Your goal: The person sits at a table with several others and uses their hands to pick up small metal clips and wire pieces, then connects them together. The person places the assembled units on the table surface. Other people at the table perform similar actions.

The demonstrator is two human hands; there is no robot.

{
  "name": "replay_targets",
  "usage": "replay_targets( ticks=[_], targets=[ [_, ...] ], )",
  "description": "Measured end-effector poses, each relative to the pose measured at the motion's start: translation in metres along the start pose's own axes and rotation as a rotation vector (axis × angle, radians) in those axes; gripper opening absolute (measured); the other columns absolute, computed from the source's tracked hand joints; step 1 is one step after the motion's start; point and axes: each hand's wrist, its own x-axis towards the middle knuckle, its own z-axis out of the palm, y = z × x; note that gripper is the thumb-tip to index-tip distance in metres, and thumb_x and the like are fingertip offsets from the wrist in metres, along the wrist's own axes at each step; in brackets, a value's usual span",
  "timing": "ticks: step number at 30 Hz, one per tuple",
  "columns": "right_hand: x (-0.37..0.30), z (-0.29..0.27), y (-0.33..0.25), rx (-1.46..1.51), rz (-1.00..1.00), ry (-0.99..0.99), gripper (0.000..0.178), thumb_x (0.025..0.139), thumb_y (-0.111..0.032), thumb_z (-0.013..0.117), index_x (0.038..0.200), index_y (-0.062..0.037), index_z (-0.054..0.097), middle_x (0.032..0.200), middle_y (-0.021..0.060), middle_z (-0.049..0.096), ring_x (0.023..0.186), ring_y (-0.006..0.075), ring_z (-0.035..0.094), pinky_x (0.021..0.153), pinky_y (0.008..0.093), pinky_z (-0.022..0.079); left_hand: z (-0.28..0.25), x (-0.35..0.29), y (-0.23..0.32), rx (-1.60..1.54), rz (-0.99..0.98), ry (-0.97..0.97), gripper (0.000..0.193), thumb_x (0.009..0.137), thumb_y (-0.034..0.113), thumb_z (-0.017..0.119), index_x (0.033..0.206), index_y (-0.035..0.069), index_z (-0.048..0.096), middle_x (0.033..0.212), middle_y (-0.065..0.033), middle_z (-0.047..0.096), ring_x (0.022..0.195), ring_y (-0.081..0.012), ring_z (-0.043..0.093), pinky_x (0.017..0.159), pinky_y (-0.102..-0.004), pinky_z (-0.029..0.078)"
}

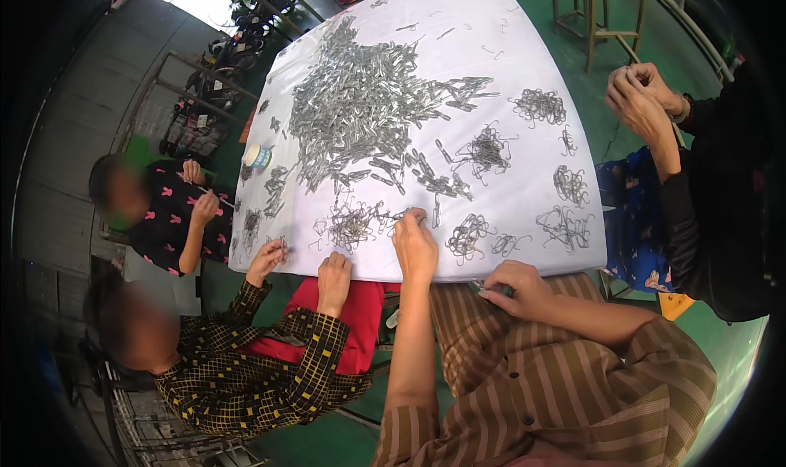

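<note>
A loose tangle of thin, dark wire hooks (350, 224) lies at the near side of the white surface (524, 189), its right end reaching the fingertips of the left hand (415, 244). Farther off, slim, shiny silver metal pieces (360, 99) spread in a large, jumbled pile, strays trailing right and near. A small shiny piece (477, 286), mostly hidden, shows at the fingertips of the right hand (520, 290), just off the near edge.
</note>
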Motion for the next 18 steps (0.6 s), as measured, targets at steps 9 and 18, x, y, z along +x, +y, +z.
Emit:
replay_targets(
  ticks=[9, 18],
  targets=[
    [0.007, -0.001, -0.002, 0.011, -0.027, 0.000, 0.012, 0.074, -0.008, 0.072, 0.076, -0.0043, 0.061, 0.069, 0.0082, 0.061, 0.064, 0.0252, 0.057, 0.059, 0.0342, 0.045, -0.022, -0.004, -0.025, 0.120, 0.165, -0.126, 0.023, 0.083, 0.001, 0.053, 0.103, 0.007, 0.063, 0.104, -0.0129, 0.064, 0.102, -0.0276, 0.056, 0.097, -0.0439, 0.035],
    [0.009, -0.003, -0.008, 0.023, -0.011, -0.019, 0.012, 0.074, -0.006, 0.072, 0.077, -0.0044, 0.060, 0.069, 0.0080, 0.061, 0.063, 0.0251, 0.058, 0.059, 0.0340, 0.045, -0.024, -0.004, -0.008, 0.260, 0.290, -0.081, 0.025, 0.071, -0.003, 0.064, 0.092, 0.009, 0.070, 0.101, -0.0042, 0.064, 0.103, -0.0251, 0.053, 0.088, -0.0385, 0.038]
  ],
)
